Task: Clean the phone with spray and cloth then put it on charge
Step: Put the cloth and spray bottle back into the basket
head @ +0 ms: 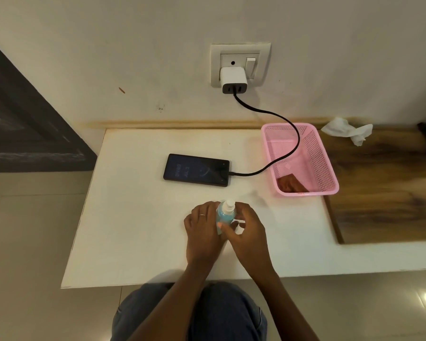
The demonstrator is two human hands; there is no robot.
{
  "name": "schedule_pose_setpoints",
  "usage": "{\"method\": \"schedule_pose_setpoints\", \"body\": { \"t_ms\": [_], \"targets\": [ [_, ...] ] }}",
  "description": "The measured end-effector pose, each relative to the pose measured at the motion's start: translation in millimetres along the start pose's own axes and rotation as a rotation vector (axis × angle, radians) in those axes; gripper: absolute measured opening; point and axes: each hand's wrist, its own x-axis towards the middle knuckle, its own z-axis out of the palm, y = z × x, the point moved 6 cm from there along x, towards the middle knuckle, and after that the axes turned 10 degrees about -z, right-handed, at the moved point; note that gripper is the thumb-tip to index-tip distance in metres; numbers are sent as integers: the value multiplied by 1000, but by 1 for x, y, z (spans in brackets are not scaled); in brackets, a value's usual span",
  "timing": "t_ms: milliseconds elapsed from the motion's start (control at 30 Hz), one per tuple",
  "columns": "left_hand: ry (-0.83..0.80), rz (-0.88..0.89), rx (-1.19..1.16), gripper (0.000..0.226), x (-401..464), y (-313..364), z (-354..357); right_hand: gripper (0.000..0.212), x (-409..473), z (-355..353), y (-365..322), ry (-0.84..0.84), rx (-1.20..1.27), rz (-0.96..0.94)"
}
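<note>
The black phone (196, 170) lies flat on the white table (133, 230) with its screen lit. A black cable (276, 114) is plugged into its right end and runs up to the white charger (233, 78) in the wall socket. Near the table's front, my left hand (202, 230) grips a small spray bottle (225, 214) of blue liquid with its white nozzle bare. My right hand (250, 232) is against the bottle's right side and pinches what looks like its small clear cap (239, 226). A brown cloth (290, 184) lies in the pink basket (330, 173).
The pink basket stands at the table's right, with the cable draped over it. A crumpled white tissue (347, 130) lies on the wooden surface (384, 193) beyond it. A dark panel (22, 119) is at the left. My knees (190, 316) are below the table edge.
</note>
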Motion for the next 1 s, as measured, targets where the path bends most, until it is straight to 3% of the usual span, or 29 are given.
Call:
{"method": "schedule_pose_setpoints", "body": {
  "t_ms": [200,500,800,1000],
  "targets": [
    [-165,-48,-13,82,1,-7,17,47,-3,-39,1,232,124,-49],
    [-153,-4,54,74,-1,-12,23,44,43,-142,-17,570,105,-138],
    [-171,-26,21,54,-2,-8,22,49,145,-153,5,415,-120,-136],
    [-191,-31,32,51,0,-6,20,30,167,-135,18,357,-94,-140]
  ]
}}
